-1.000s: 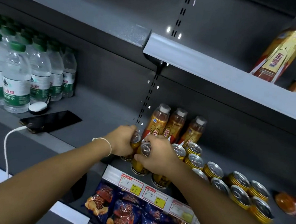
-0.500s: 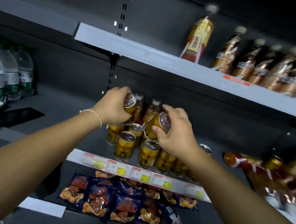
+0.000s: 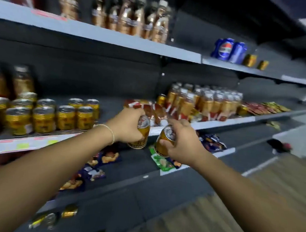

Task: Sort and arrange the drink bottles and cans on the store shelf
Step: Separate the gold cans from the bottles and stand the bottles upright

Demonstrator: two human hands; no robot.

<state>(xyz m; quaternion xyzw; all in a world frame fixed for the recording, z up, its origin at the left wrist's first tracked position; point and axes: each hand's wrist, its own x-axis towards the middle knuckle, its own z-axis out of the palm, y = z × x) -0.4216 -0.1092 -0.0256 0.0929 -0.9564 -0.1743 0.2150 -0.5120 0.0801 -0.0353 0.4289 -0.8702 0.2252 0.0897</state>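
Carrying, head view: two gold cans are in the air in front of the middle shelf (image 3: 220, 121), one in each hand, near the gap between the can block and the fallen bottles.
Left hand (image 3: 128, 127): the fingers are wrapped round the side of the left can (image 3: 141, 133), which is roughly upright with its lid up.
Right hand (image 3: 184, 144): the fingers and thumb are curled round the right can (image 3: 165, 140), which is tilted so its lid faces the camera. The two cans are just apart.
Step, as a judgement: this is a carry to wherever this kind belongs. Likely spots are the can block (image 3: 44, 116) at left or the small gold cans (image 3: 249, 60) at far right; I cannot tell which.
Doing it well: level the tilted can first. Set one can down at a time, base flat and behind the shelf lip, keeping the forearms off the standing rows.
Risk: the fallen bottles (image 3: 149, 109) lie just beyond the hands, and a nudge could roll them.
Middle shelf holds: the can block at left, the fallen bottles in the centre and the standing bottles (image 3: 208, 103) at right.
Upper shelf (image 3: 117, 40) holds: the brown bottles (image 3: 136, 19) at left, with the blue cans (image 3: 229, 49) beside the small gold cans at far right.
Lower shelf (image 3: 136, 170) holds: the snack packets (image 3: 108, 157).
Bottom left: a loose can (image 3: 69, 212) lies on its side.
Can contents: the lids look sealed, though blur hides the detail.
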